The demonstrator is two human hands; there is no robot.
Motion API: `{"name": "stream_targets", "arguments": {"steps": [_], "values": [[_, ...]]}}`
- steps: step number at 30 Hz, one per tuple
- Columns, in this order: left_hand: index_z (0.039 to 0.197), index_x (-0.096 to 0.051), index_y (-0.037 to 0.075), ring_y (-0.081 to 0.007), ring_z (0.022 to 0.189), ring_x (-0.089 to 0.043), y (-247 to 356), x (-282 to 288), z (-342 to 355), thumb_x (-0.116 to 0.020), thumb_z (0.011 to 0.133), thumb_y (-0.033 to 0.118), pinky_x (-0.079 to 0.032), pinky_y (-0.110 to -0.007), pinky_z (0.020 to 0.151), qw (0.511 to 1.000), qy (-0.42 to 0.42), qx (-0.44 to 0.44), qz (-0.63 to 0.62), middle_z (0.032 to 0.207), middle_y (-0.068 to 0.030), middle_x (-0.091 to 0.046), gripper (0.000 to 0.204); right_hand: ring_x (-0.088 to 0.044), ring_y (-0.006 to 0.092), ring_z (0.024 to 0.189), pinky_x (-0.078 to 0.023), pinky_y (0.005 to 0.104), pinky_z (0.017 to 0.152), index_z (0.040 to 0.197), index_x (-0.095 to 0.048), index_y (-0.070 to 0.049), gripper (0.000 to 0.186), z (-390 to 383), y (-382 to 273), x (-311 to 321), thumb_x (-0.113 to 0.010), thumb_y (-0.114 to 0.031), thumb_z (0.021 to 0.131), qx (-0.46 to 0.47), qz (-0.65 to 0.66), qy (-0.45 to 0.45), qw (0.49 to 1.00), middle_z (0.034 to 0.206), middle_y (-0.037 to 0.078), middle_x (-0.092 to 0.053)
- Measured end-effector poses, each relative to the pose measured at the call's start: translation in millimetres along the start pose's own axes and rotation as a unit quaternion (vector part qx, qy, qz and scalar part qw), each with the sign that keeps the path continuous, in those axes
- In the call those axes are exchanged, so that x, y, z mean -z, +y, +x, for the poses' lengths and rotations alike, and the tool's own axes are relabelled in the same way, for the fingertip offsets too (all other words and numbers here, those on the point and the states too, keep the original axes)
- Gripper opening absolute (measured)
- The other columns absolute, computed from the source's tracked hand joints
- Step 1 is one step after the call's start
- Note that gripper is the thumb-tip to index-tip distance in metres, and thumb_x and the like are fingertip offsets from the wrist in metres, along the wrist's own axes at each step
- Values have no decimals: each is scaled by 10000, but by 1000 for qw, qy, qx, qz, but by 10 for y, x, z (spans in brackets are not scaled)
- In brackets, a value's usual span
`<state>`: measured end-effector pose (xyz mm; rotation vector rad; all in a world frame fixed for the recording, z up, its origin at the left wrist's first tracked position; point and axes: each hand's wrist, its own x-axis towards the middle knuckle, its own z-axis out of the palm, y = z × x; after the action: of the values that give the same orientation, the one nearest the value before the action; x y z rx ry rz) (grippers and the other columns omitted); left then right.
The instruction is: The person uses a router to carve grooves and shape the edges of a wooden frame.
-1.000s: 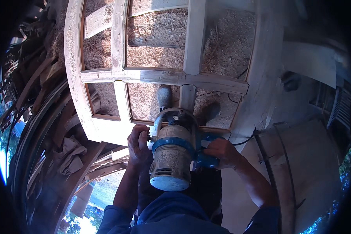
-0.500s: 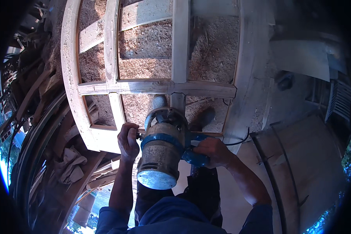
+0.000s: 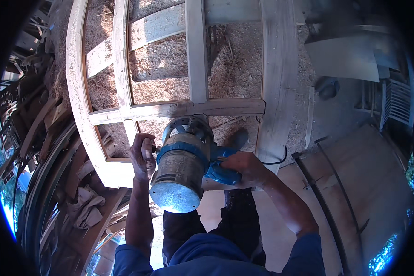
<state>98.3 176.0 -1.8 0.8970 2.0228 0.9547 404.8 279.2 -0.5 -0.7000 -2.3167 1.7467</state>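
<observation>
Wooden frame (image 3: pixel 196 55) beneath the router (image 3: pixel 181 164) has sawdust (image 3: pixel 237 62) showing through.

A woodworking shop at work: a router (image 3: pixel 181 156) is held over a large wooden frame (image 3: pixel 280 92), and pale shavings (image 3: pixel 239 60) cover the ground seen through its openings. Scrap wood (image 3: pixel 37 108) lies heaped on the left, above long boards (image 3: pixel 41 175), while a broad sheet (image 3: pixel 363 184) spreads on the right. Sunlit greenery (image 3: pixel 382 256) at lower right suggests a space partly open to the outdoors.
</observation>
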Motion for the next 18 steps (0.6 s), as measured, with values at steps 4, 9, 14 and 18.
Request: {"name": "stream_targets", "arguments": {"steps": [4, 9, 14, 18], "values": [[939, -618, 8, -109, 666, -560, 5, -4, 9, -476, 1032, 258, -451, -285, 589, 1000, -3, -27, -1, 730, -55, -593, 303, -680, 283, 745, -512, 401, 654, 969, -676, -108, 368, -24, 43, -4, -842, -172, 647, 2, -3, 4, 1000, 806, 71, -661], [936, -618, -6, -120, 649, -546, 96, -21, 145, -478, 1030, 277, -442, -284, 594, 1000, -1, -13, -4, 730, -62, -587, 329, -681, 289, 750, -508, 407, 659, 960, -674, -107, 364, -29, 62, -33, -836, -157, 637, -11, -2, -3, 1000, 821, 68, -668], [939, -627, -13, -168, 664, -597, 125, -13, 318, -462, 1039, 297, -498, -323, 628, 998, -42, -15, 32, 756, -97, -617, 365, -695, 286, 787, -533, 410, 692, 1010, -693, -126, 373, -18, 63, -29, -823, -178, 665, -36, 5, -1, 999, 829, 67, -682], [941, -614, -19, -174, 687, -600, 182, 18, 454, -457, 1043, 284, -492, -330, 640, 996, -68, -25, 46, 798, -104, -630, 356, -699, 282, 788, -536, 407, 693, 1007, -694, -120, 348, 13, 30, -51, -813, -169, 684, -40, 12, 21, 999, 825, 71, -686]]}}
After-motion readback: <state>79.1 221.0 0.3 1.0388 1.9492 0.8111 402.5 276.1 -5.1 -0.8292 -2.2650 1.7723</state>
